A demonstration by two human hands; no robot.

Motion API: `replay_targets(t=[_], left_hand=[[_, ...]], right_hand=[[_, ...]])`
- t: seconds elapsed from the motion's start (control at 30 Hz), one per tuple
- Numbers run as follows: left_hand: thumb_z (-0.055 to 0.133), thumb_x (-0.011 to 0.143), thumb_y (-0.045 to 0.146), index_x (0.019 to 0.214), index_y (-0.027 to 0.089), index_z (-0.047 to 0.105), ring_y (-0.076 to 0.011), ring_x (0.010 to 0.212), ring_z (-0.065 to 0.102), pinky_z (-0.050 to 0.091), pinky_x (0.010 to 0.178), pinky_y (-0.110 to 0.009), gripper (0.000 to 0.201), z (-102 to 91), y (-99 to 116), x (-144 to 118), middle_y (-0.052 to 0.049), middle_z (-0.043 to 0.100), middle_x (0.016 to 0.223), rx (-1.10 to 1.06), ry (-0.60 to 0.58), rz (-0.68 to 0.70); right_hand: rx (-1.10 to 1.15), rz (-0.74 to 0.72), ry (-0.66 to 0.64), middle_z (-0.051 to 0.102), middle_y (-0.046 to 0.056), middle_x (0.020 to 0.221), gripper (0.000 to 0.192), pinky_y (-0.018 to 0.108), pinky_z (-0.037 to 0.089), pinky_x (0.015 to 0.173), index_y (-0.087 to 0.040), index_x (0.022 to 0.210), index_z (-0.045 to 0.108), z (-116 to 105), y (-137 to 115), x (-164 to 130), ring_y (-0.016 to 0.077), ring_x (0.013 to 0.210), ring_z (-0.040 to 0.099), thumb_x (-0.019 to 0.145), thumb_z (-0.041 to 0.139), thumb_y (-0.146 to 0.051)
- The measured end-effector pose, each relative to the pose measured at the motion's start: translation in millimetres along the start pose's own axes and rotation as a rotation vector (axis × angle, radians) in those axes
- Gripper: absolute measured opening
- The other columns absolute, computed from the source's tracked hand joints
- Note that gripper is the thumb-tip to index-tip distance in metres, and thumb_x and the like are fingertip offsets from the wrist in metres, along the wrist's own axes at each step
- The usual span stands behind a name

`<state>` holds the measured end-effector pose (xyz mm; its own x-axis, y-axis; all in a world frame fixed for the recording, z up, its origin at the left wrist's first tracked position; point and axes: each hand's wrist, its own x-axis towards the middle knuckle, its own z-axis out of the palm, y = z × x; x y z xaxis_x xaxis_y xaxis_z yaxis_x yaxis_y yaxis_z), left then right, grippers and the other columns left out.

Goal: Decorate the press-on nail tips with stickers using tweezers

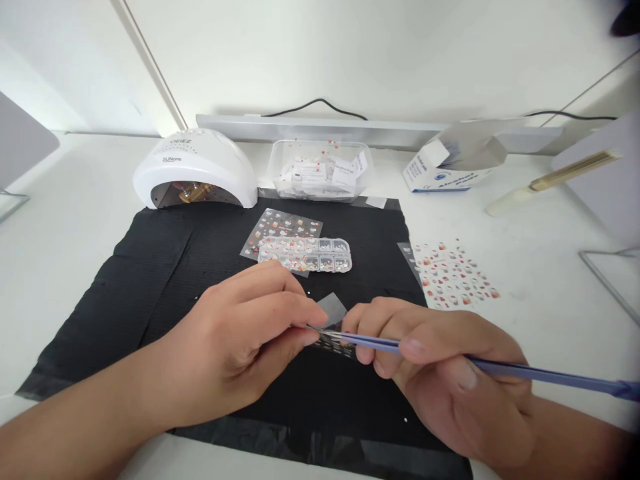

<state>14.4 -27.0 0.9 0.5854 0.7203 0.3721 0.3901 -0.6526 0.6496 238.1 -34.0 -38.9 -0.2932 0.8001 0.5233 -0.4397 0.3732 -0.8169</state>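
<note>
black mat (pixel 150 280), left hand (pixel 240 347) pinching small film (pixel 333 310), right hand (pixel 440 380) clamped on blue brush (pixel 500 368)

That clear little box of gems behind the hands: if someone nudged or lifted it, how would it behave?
The clear gem box looks like thin plastic, so it is probably light and stiff. It lies flat and low on the black mat, so it would likely slide rather than tip. One end rests on a sticker sheet, which might shift along with it. If tilted, the tiny stones would probably rattle.

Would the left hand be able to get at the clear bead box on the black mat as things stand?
Probably yes: the bead box lies just beyond the left hand, nothing between them.
</note>
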Motion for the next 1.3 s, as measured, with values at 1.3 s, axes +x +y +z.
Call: replay_targets(t=[1.3], left_hand=[[0.059, 0.089, 0.000, 0.093, 0.012, 0.064, -0.0101, 0.078, 0.055, 0.050, 0.068, -0.020, 0.014, -1.1, 5.5, 3.6, -0.004, 0.060, 0.087, 0.004, -0.018, 0.019]], right_hand=[[0.006, 0.018, -0.017, 0.062, 0.006, 0.067, 0.029, 0.044, 0.058, 0.062, -0.021, 0.110, 0.076, 0.3, -3.8, 1.6, 0.0219, 0.065, 0.063, 0.095, 0.052, -0.027]])
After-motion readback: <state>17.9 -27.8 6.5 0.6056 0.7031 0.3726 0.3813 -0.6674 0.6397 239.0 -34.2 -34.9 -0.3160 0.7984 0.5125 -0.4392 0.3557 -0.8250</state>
